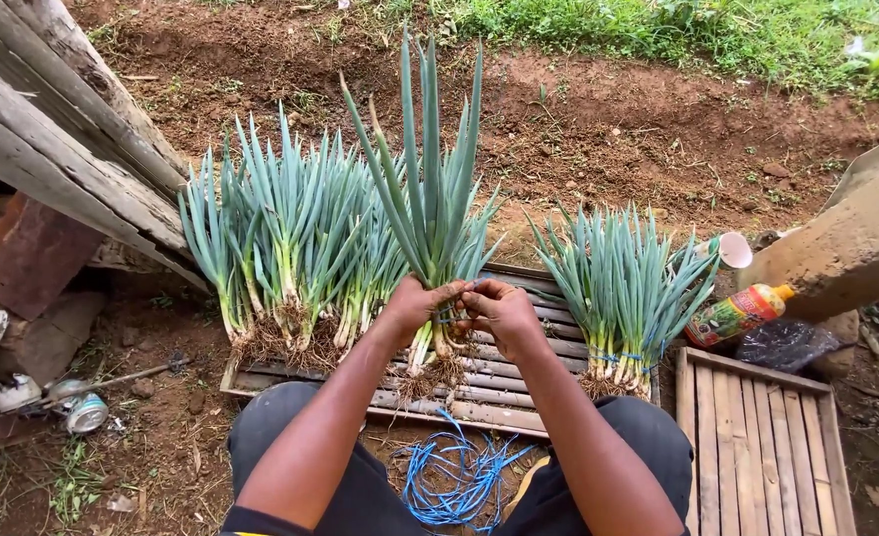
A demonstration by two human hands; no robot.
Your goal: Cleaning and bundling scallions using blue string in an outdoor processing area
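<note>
Soil, red and bare, carries everything here; on it lies a slatted wooden rack [499,407], and leaning timber beams [52,149] rise past its left end; a second slatted panel [767,437] lies on the ground off the rack's right end. Along the rack's left edge a loose row of spring onions [280,248] rests with roots toward the person and leaves fanning away; at the right edge sits a tied bunch [623,293], already bound with blue string near its roots. Over the middle of the rack, held upright, is the bunch in hand [434,189]; the left hand [414,306] is clamped around its pale stems just above the roots, and the right hand [499,310] is closed against the same stems from the other side, fingertips pinched together as if on a strand, though no strand shows clearly there. By my reading the step in hand is binding this bunch; the next move would call for a firm hold by the left hand while the right wraps and knots. Blue strings [454,476] lie in a loose tangle just off the rack's near edge, between the knees; a bottle [742,313] lies beyond the right end.
</note>
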